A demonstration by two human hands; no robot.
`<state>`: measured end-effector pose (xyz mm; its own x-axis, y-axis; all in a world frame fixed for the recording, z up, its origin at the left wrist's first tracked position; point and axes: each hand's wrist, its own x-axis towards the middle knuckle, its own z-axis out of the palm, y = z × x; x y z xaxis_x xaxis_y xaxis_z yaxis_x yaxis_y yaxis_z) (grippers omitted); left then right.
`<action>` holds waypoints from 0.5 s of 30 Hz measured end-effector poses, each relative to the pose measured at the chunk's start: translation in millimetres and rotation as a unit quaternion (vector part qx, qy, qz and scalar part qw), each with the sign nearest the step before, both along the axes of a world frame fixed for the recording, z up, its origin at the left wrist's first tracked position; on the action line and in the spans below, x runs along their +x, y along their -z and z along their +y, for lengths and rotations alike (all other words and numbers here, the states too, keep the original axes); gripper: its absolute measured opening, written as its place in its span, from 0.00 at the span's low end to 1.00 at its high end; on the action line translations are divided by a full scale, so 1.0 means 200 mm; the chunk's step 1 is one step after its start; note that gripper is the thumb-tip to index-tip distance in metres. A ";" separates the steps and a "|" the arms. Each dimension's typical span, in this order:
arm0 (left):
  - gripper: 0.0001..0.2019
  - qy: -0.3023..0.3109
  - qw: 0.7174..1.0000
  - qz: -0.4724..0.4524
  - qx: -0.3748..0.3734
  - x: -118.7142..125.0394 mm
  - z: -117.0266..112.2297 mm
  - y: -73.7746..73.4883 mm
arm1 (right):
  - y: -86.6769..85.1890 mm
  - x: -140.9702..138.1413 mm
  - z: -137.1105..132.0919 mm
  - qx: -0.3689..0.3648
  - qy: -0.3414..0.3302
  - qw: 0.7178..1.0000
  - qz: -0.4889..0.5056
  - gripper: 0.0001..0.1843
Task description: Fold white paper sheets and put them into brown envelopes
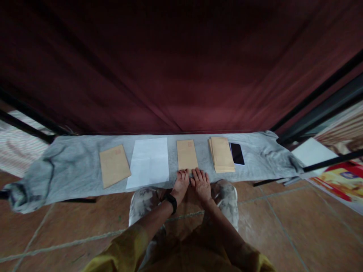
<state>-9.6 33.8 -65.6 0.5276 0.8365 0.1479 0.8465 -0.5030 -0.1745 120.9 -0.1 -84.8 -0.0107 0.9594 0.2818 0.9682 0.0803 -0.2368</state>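
A brown paper envelope [187, 153] with a small reddish mark at its top lies in the middle of a grey cloth [85, 158]. My left hand [180, 184], with a black band on the wrist, has its bunched fingers closed on the envelope's near edge at the left. Beside it my right hand [202, 187] lies palm down at the near right corner, its fingers stretched and slightly apart. The two thumbs are close together; what lies under the fingertips is hidden.
Left of the middle are a white paper sheet [149, 160] and another brown envelope [115, 166], tilted. To the right lie a small stack of brown envelopes [223, 155] and a dark-screened phone [237, 153]. A dark red curtain [181, 83] hangs behind, between black metal bars [326, 83].
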 end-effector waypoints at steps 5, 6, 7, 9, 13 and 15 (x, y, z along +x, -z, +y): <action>0.27 0.001 1.000 -0.019 0.001 -0.04 -0.01 0.00 | 0.00 0.01 0.00 0.007 0.004 1.000 0.002 0.26; 0.27 0.001 1.000 -0.022 0.000 -0.05 -0.01 0.00 | 0.00 0.01 0.00 0.008 0.005 1.000 0.004 0.26; 0.27 0.000 1.000 -0.025 -0.001 -0.06 -0.01 0.00 | 0.00 0.00 -0.01 0.010 0.006 1.000 0.006 0.26; 0.27 -0.003 1.000 -0.029 -0.004 -0.07 -0.02 0.00 | 0.00 0.00 -0.01 0.012 0.009 1.000 0.013 0.26; 0.29 -0.011 0.999 -0.046 -0.016 -0.12 -0.02 0.00 | -0.01 0.01 -0.01 0.009 0.018 0.999 0.030 0.27; 0.32 -0.010 0.997 -0.069 -0.035 -0.15 -0.03 -0.01 | -0.01 0.02 -0.02 0.007 0.020 0.999 0.037 0.27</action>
<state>-38.8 27.6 -63.1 0.4899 0.8572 0.1590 0.8697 -0.4931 -0.0214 124.7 -3.3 -83.8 0.0481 0.9547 0.2937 0.9504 0.0467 -0.3075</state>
